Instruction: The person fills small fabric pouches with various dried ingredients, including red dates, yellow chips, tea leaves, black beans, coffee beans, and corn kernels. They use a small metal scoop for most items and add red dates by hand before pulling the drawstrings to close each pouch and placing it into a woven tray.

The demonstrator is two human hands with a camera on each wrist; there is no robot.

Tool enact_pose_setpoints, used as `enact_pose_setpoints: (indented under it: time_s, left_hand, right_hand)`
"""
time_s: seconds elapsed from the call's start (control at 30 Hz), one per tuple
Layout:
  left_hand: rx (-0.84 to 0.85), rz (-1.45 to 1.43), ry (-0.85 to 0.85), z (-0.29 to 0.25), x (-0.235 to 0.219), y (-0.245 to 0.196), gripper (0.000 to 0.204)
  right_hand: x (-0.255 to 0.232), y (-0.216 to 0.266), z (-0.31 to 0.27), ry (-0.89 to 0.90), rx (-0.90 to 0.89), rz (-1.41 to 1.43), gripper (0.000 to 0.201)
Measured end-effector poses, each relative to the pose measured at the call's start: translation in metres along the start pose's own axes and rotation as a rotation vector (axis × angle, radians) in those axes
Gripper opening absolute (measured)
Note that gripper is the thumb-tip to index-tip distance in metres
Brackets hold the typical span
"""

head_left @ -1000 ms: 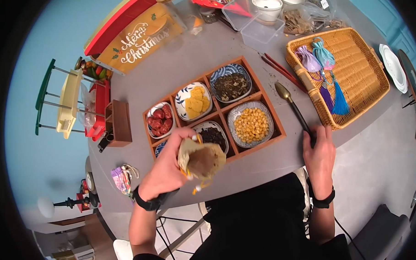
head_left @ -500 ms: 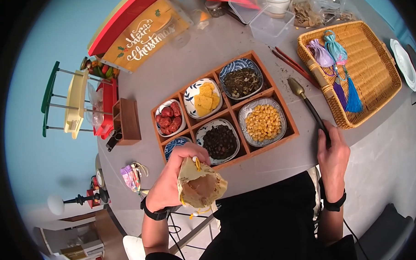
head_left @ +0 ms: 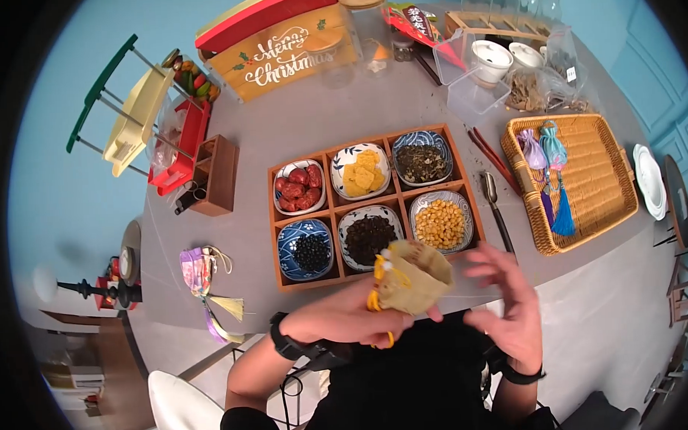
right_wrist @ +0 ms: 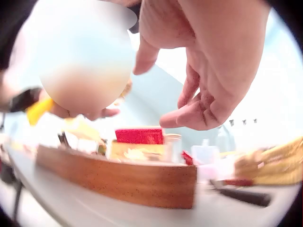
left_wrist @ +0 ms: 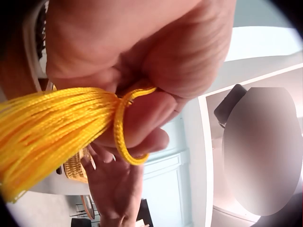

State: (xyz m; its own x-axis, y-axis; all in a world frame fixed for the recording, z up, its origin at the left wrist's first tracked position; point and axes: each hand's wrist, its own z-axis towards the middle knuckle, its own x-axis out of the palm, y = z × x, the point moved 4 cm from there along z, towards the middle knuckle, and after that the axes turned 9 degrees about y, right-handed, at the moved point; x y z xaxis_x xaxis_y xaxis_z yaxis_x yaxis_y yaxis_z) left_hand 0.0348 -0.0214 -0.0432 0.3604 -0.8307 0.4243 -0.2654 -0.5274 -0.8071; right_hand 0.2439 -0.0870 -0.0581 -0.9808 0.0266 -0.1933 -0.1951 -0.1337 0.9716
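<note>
In the head view, the left hand [head_left: 347, 315] grips a pale cloth pouch [head_left: 413, 282] with yellow cords, its mouth tilted to the right. A yellow tassel [left_wrist: 57, 132] hangs from the curled left fingers [left_wrist: 151, 113] in the left wrist view. The right hand [head_left: 512, 309] holds nothing and is beside the pouch, fingers spread and slightly bent. Behind the hands is a wooden compartment box [head_left: 339, 282] with dishes of red dates [head_left: 299, 188], yellow pieces [head_left: 364, 173], dried leaves [head_left: 422, 164], black beans [head_left: 312, 252], dark bits [head_left: 369, 237] and corn-like kernels [head_left: 440, 224].
A dark-handled spoon [head_left: 499, 217] lies right of the box, near red tongs [head_left: 494, 161] and a wicker tray [head_left: 631, 205] holding small pouches. A patterned pouch [head_left: 197, 270] lies at the left. Clear containers [head_left: 478, 95] and white lidded pots [head_left: 492, 63] stand behind.
The right hand has let go of the spoon, which now lies on the table, and has moved left toward the pouch. The left hand has shifted the pouch rightward, and the view has tilted up.
</note>
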Motion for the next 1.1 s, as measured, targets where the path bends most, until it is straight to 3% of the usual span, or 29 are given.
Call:
enact_pose_setpoints:
  time_s: [0.07, 0.13, 0.2, 0.23, 0.27, 0.33, 0.37, 0.43, 0.53, 0.57, 0.6, 0.63, 0.67, 0.7, 0.77, 0.83, 0.87, 0.93, 0.97, 1.03, 1.1]
  left_hand:
    - [0.015, 0.002, 0.053, 0.012, 0.006, 0.01, 0.024]
    - [-0.027, 0.023, 0.29, 0.02, 0.009, 0.032, 0.024]
    - [-0.003, 0.014, 0.297, 0.017, 0.015, 0.035, 0.028]
    - [0.034, 0.123, 0.227, 0.017, 0.013, 0.04, 0.032]
    - [0.247, 0.212, 0.19, 0.02, 0.013, 0.044, 0.036]
    - [0.624, 0.33, -0.179, 0.017, 0.014, 0.041, 0.037]
    - [0.627, 0.322, -0.21, 0.009, 0.013, 0.044, 0.037]
    - [0.362, 0.436, -0.378, -0.003, 0.012, 0.039, 0.034]
    - [0.265, 0.464, -0.516, -0.047, 0.01, 0.034, 0.031]
    - [0.305, 0.402, -0.634, -0.061, 0.004, 0.048, 0.032]
    - [0.448, 0.393, -0.781, -0.084, 0.002, 0.049, 0.03]
    - [0.418, 0.308, -0.912, -0.11, -0.005, 0.054, 0.031]
    - [0.501, 0.308, -1.049, -0.131, -0.018, 0.067, 0.031]
    - [0.475, 0.364, -1.264, -0.159, -0.022, 0.06, 0.03]
    - [0.153, 0.382, -1.578, -0.209, -0.052, 0.078, 0.029]
    - [0.063, 0.586, -1.85, -0.25, -0.093, 0.104, 0.03]
    - [0.061, 0.584, -1.851, -0.263, -0.109, 0.11, 0.03]
    - [-0.174, 1.059, -1.998, -0.279, -0.125, 0.105, 0.037]
    - [-0.173, 1.058, -1.996, -0.279, -0.131, 0.107, 0.037]
    - [-0.468, 1.083, -1.92, -0.273, -0.146, 0.113, 0.04]
    - [-0.509, 1.195, -1.88, -0.27, -0.15, 0.128, 0.042]
  right_hand:
    - [0.016, 0.01, 0.009, 0.183, -0.046, 0.303, 0.069]
    - [0.039, 0.004, 0.007, 0.384, 0.376, 0.673, 0.057]
    - [0.046, -0.009, 0.009, 0.225, 0.156, 0.585, 0.024]
    - [0.046, -0.017, 0.008, 0.082, 0.094, 0.529, 0.021]
    - [0.047, -0.019, 0.009, -0.034, 0.091, 0.575, 0.024]
    - [0.045, -0.023, 0.013, -0.087, 0.073, 0.432, 0.023]
    - [0.046, -0.023, 0.015, -0.052, 0.065, 0.429, 0.024]
    - [0.055, -0.014, 0.021, -0.003, 0.056, 0.421, 0.024]
    - [0.064, -0.001, 0.026, -0.009, -0.009, 0.325, 0.026]
    - [0.066, 0.007, 0.027, 0.02, -0.017, 0.288, 0.026]
    - [0.067, 0.013, 0.028, 0.049, -0.025, 0.253, 0.027]
    - [0.062, 0.01, 0.025, 0.052, -0.022, 0.232, 0.025]
    - [0.056, 0.007, 0.023, 0.063, -0.022, 0.235, 0.025]
    - [0.05, 0.004, 0.02, 0.058, 0.002, 0.177, 0.024]
    - [0.032, -0.011, 0.014, 0.033, 0.039, 0.067, 0.022]
    - [0.009, -0.023, 0.01, -0.005, 0.06, 0.052, 0.022]
    - [-0.004, -0.029, 0.008, -0.055, 0.076, 0.036, 0.022]
    - [-0.029, -0.037, 0.005, -0.139, 0.118, -0.013, 0.022]
    - [-0.041, -0.035, 0.006, -0.144, 0.096, -0.062, 0.023]
    - [-0.061, -0.032, 0.006, -0.178, 0.086, -0.135, 0.024]
    - [-0.095, -0.035, 0.004, -0.195, 0.094, -0.216, 0.024]
